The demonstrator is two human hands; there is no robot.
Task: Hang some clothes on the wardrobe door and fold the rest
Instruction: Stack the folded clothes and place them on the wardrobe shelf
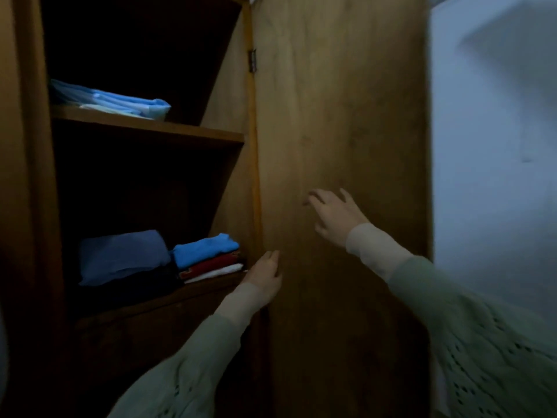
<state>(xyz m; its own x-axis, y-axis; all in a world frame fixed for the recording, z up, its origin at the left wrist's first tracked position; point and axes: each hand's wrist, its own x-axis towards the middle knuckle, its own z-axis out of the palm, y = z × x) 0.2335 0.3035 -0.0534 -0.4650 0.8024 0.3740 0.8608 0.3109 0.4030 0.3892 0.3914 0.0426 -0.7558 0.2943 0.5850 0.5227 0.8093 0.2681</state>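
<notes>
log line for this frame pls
left hand: open, empty, by door's hinge edge | right hand: open, empty, fingers spread before wardrobe door | door: open, nothing hung | folded clothes: on shelf

Open wardrobe (39, 206) at left, its door (340, 116) swung out to the right. Folded clothes (162, 256) on lower shelf (168, 297); bagged items (111, 99) on shelf above. Wall (494, 176) right of door.

upper shelf (144, 129): light-blue folded pile (111, 99) | lower shelf (168, 292): dark-blue stack (123, 256), blue-red-white stack (208, 256)
</notes>
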